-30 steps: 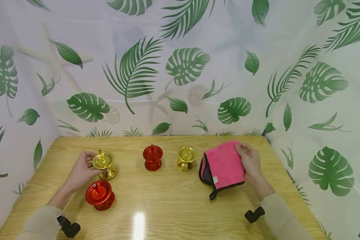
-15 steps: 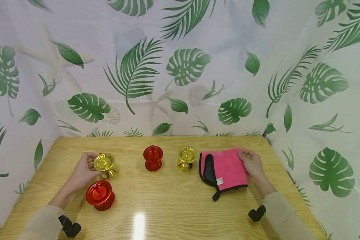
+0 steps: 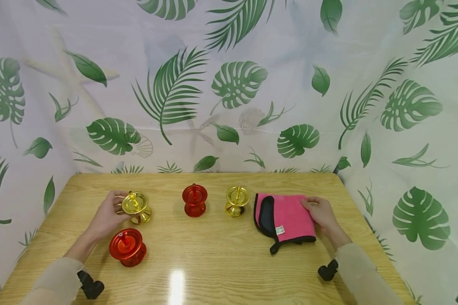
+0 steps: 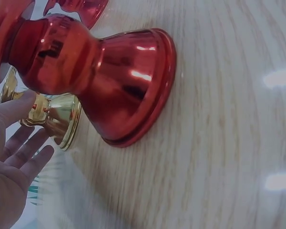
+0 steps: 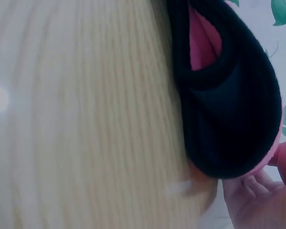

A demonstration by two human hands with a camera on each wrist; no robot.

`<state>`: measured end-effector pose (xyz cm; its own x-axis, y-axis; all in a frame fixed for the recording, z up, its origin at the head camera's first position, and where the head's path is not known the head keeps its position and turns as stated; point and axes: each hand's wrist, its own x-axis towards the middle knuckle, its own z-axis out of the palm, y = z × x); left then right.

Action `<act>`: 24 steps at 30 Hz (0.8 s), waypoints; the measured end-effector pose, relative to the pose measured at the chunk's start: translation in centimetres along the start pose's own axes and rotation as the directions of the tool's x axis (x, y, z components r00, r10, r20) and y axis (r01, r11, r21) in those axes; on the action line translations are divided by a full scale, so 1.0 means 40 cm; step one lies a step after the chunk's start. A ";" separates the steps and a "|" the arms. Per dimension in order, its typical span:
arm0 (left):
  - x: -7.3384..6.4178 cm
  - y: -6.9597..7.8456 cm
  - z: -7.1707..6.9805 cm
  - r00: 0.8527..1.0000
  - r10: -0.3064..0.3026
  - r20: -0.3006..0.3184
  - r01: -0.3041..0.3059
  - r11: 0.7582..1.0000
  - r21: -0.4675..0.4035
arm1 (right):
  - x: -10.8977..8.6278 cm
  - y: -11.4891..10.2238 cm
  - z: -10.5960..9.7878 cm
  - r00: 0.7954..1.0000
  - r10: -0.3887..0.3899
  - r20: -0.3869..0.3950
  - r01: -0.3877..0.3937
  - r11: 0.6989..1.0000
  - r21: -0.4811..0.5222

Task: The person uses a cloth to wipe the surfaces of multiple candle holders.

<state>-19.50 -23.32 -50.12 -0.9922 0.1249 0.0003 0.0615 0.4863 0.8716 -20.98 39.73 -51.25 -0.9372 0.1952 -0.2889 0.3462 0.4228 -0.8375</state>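
Note:
A gold candle holder (image 3: 141,217) with an upright spike in its dish stands at the left of the table. My left hand (image 3: 107,216) holds it, the thumb at its narrow waist in the left wrist view and the fingers spread behind it. Just in front is a red candle holder (image 3: 133,254), large in the left wrist view. On the right, my right hand (image 3: 320,212) pinches the far right corner of a folded pink cloth (image 3: 291,214) with black edging, a loop and a small white label. Its dark underside (image 5: 229,129) curls over in the right wrist view.
Another red candle holder (image 3: 194,207) and a second gold one (image 3: 235,207) stand upright near the back middle of the wooden table (image 3: 213,262). A leaf-printed curtain (image 3: 229,106) encloses the back and sides.
The pink cloth has come down and flattened on the table, its dark flap now showing, as my right hand lowered. My left hand and the gold candle holder have shifted slightly right.

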 end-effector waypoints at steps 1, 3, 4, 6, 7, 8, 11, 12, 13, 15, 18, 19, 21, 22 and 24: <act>0.001 0.000 0.000 1.000 -0.003 0.001 0.003 1.000 0.000 | 0.002 0.001 -0.001 1.000 -0.006 -0.003 0.006 1.000 -0.018; 0.003 0.001 0.000 1.000 -0.011 0.006 0.011 1.000 0.008 | 0.004 0.002 -0.001 1.000 -0.024 -0.005 0.023 0.998 -0.063; 0.004 0.001 0.000 1.000 -0.014 0.006 0.014 1.000 0.012 | 0.004 0.001 -0.002 0.999 -0.032 -0.006 0.032 0.996 -0.087; 0.005 0.001 0.000 1.000 -0.019 0.005 0.019 1.000 0.020 | 0.003 -0.002 -0.003 0.999 -0.047 -0.009 0.045 0.990 -0.134; 0.005 0.001 -0.001 1.000 -0.019 0.007 0.018 1.000 0.024 | 0.001 -0.004 -0.003 0.998 -0.054 -0.010 0.052 0.986 -0.158; 0.004 0.002 -0.002 1.000 -0.013 0.010 0.012 1.000 0.029 | -0.001 -0.006 -0.003 0.998 -0.058 -0.014 0.055 0.983 -0.177; -0.001 0.004 -0.007 1.000 -0.004 0.022 0.003 0.999 0.044 | -0.010 -0.012 -0.005 0.996 -0.075 -0.041 0.062 0.967 -0.247; -0.005 0.006 -0.010 1.000 -0.001 0.026 -0.001 0.999 0.049 | -0.015 -0.013 -0.006 0.996 -0.078 -0.052 0.061 0.961 -0.269; -0.011 0.008 -0.014 1.000 0.002 0.027 -0.004 0.998 0.061 | -0.019 -0.015 -0.008 0.995 -0.082 -0.063 0.060 0.953 -0.297; -0.024 0.011 -0.025 1.000 0.000 0.026 -0.002 0.996 0.088 | -0.030 -0.022 -0.011 0.994 -0.083 -0.072 0.054 0.940 -0.337; -0.048 0.019 -0.044 1.000 -0.013 0.014 0.011 0.989 0.148 | -0.048 -0.035 -0.020 0.994 -0.098 -0.041 0.077 0.929 -0.362; -0.056 0.022 -0.049 1.000 -0.019 0.010 0.017 0.985 0.171 | -0.055 -0.040 -0.023 0.994 -0.110 -0.025 0.094 0.925 -0.368; -0.070 0.029 -0.059 0.999 -0.036 0.006 0.034 0.976 0.216 | -0.068 -0.052 -0.028 0.990 -0.143 0.004 0.134 0.918 -0.374; -0.076 0.032 -0.063 0.999 -0.045 0.003 0.043 0.971 0.237 | -0.074 -0.058 -0.031 0.985 -0.170 0.015 0.163 0.911 -0.379; -0.088 0.040 -0.070 0.998 -0.061 -0.002 0.059 0.959 0.276 | -0.088 -0.069 -0.035 0.972 -0.235 0.025 0.225 0.884 -0.409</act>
<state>-16.21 -25.42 -47.37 -0.9943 0.0934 -0.0517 0.0304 0.7123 0.7012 -18.58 39.10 -47.27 -0.9931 0.0679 -0.0954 0.1125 0.7798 -0.6158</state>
